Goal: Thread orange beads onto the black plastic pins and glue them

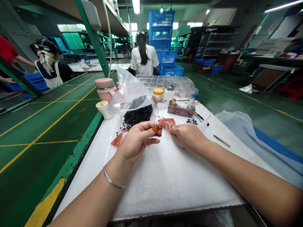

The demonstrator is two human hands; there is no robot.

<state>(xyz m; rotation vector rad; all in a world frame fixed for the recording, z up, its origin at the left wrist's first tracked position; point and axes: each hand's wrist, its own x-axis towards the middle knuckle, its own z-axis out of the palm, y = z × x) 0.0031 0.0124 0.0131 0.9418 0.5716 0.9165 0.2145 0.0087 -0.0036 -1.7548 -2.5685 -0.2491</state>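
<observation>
My left hand (138, 140) is raised over the white work surface (170, 183), thumb and fingers pinched on a small black part (159, 126). An orange-brown patch covers the thumb tip. Close by on the right, my right hand (189, 136) rests low with curled fingers at the edge of a clear bag of small orange pieces (167, 123); whatever its fingertips hold is hidden. Behind my left hand, a heap of small black stemmed parts (139, 116) spills from a clear plastic bag (127, 85). Another bag of orange pieces (116, 142) lies partly behind my left wrist.
Beyond the heap stand a pink container (104, 90), a white tub (104, 109), a yellow-lidded jar (158, 94), a patterned box (181, 109) and a clear compartment tray (165, 82). A metal strip (222, 140) lies right. A green conveyor (59, 116) runs left; co-workers sit beyond.
</observation>
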